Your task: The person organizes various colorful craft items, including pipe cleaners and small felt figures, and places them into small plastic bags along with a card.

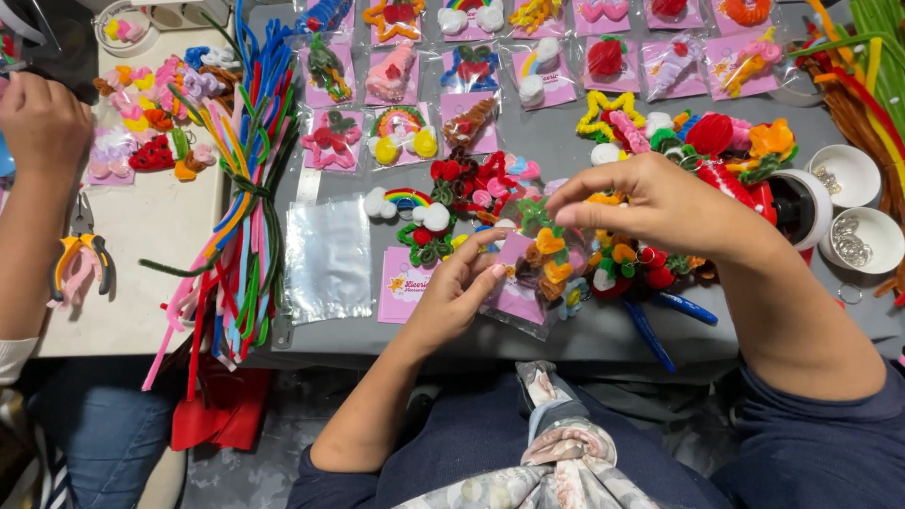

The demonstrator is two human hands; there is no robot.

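Note:
My left hand (pixel 452 297) grips a clear plastic bag holding a pink card (pixel 521 283) near the front edge of the grey table (pixel 566 330). My right hand (pixel 650 203) hovers just above the bag's top, fingertips pinched on a small colourful pipe-cleaner charm (pixel 547 245) at the bag's mouth. Around the hands lies a pile of loose pipe-cleaner charms (pixel 632 264) in red, orange and green.
Rows of bagged charms on pink cards (pixel 528 75) fill the table's far side. A bundle of coloured pipe cleaners (pixel 240 207) lies at left beside empty clear bags (pixel 328 259). White bowls of metal rings (pixel 863 236) stand right. Another person's hand (pixel 38 123) and pliers (pixel 80 264) are far left.

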